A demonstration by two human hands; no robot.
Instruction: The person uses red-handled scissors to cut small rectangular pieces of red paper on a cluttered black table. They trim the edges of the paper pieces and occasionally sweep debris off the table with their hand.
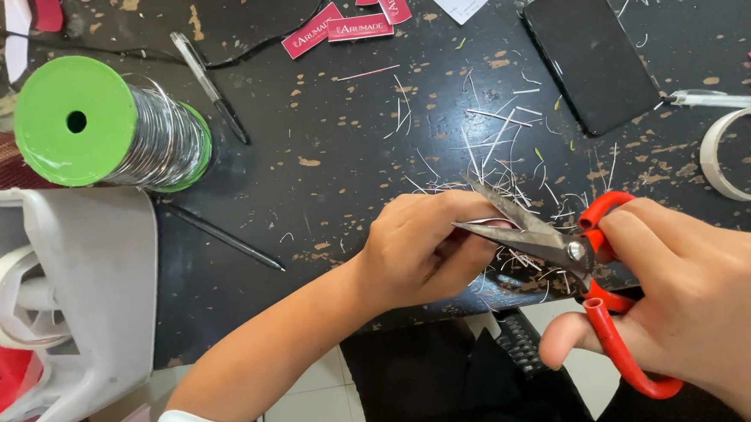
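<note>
Head view: red-handled scissors are held with blades parted by the right hand at the table's near edge. A thin wire piece is pinched between the blades by the closed left hand. A green wire spool is seen near the far left corner.

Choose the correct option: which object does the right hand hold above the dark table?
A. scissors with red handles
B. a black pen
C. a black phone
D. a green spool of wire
A: the right hand grips the scissors with red handles, blades open toward the left hand; the pen, spool and phone lie untouched on the table.
</note>
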